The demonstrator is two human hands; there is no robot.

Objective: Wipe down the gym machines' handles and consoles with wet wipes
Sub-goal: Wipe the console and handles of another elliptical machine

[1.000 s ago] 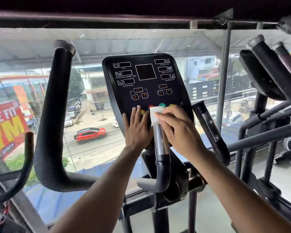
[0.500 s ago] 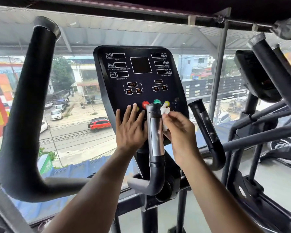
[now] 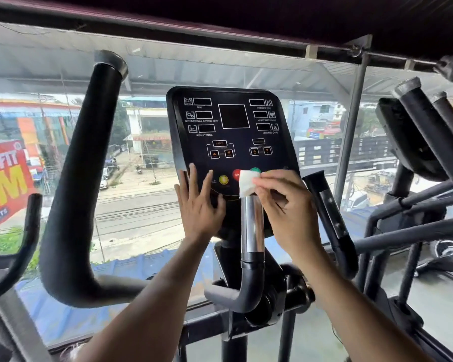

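Two hands up front: right hand [image 3: 285, 205] pinching folded white wet wipe [image 3: 247, 183] atop upright chrome-sleeved handle [image 3: 252, 226], long axis straight below; left hand [image 3: 198, 202] flat, fingers straight, on black console [image 3: 233, 142].

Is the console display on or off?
Off, by the look of it. Every readout window on the console is dark, with only the printed labels showing. The left hand rests flat on its lower edge.

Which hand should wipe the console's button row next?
Right. The right hand already pinches the wipe at the console's button row. The left hand lies flat on the lower left of the console, holding nothing, probably steadying it.
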